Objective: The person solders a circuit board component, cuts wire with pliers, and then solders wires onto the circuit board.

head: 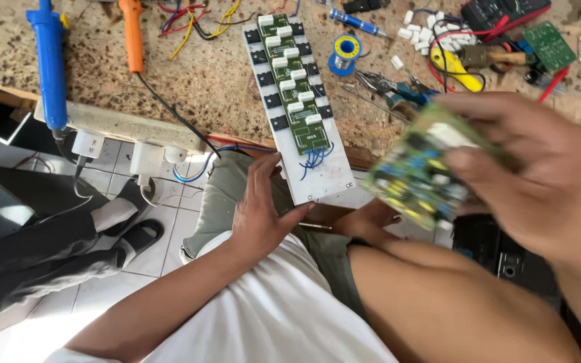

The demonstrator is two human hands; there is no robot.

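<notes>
Bench [189,81]: speckled stone-look top, cluttered, edge running across the upper half of the view

Long white plate [307,171] with a row of green boards and black power parts bolted on: lies on the bench, near end overhanging toward the lap. Left hand [260,212] is at that near end, fingers spread, thumb and fingertips touching the plate's corner and edge, grip loose rather than clamped. Judging by looks: stiff, moderately heavy, won't flex. Best held by the bare white margins, not the white block resistors or the blue wire loops at the near end

Green circuit board [418,175]: held up in the air over the lap, just right of the plate's near end, motion-blurred. Right hand [539,175] has its grip closed on it, fingers over the top face, thumb side hidden. Likely light, rigid, but fragile: densely populated, sharp solder side. Edges are the place to hold, off the component tops

Also around:
- blue solder sucker [48,64], far left, hanging over the bench edge
- orange-handled soldering iron [131,33] beside it, black cord trailing down
- white plugs in a power strip [122,124] at the bench edge
- another person's dark trouser legs and sandalled foot [139,235] on the tiled floor, left
- pliers [398,87] and solder spool [345,50] right of the plate
- loose white resistors [425,30], small green board [549,44], multimeter [506,13] top right
- blue pen-type screwdriver [354,21] near the top
</notes>
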